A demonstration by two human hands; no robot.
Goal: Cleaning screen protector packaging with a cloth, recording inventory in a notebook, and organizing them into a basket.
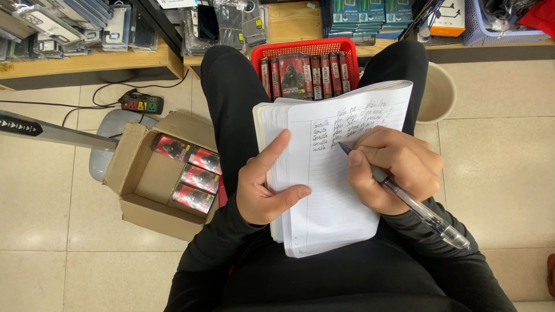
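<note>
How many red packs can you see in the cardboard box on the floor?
4 red packs show in the open cardboard box, in a row along its right side: at and. More may lie hidden beneath them.

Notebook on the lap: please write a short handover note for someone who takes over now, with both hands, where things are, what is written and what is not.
Left hand: steadies the notebook on the lap, thumb on the page.
Right hand: holds a clear pen, tip on the fifth written line.
Red basket of red packets stands ahead between the knees; a cardboard box with more red packets sits on the floor at the left.
Done: a heading and about five lines.
Left: the rest of the page is blank.
</note>
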